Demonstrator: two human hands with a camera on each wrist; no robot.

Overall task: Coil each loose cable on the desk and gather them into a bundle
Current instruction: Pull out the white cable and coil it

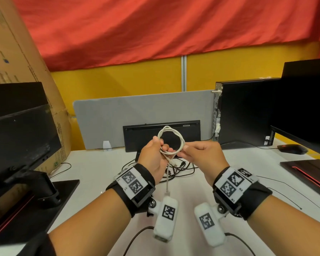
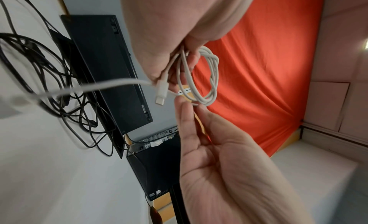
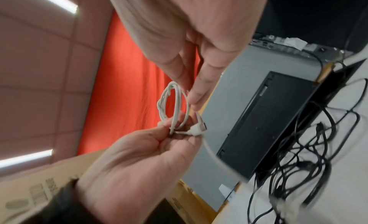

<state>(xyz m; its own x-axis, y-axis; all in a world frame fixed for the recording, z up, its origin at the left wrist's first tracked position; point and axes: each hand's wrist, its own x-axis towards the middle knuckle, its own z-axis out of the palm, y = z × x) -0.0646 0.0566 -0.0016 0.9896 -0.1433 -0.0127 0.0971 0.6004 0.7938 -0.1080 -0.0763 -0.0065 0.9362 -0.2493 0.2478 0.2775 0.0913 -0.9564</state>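
White, thin and springy, the cable (image 1: 171,140) sat in a small coil held up over the bench (image 1: 92,169), between the two hands. The left hand (image 1: 152,157) had its fingers curled round the gathered loops at the bottom of the coil, and the right hand (image 1: 198,154) pinched the strands on the far side with thumb and fingertips. In the left wrist view a white plug (image 2: 161,92) stuck out loose below the left grip, and a free tail of the same cable ran off toward the camera.

The likely trouble was the coil springing open: several loops were held only at one point by each hand, so any easing of either grip could let the turns slide apart and fall. The loose plug end was not tucked in, and it looked ready to unwind the outer turn if left free. The hanging tail could also snag on the wrist gear below the hands.

A tangle of black cables (image 1: 175,168) lay on the bench just under the hands, not yet coiled; setting the white coil down among them might catch it in their loops and muddle the bundle
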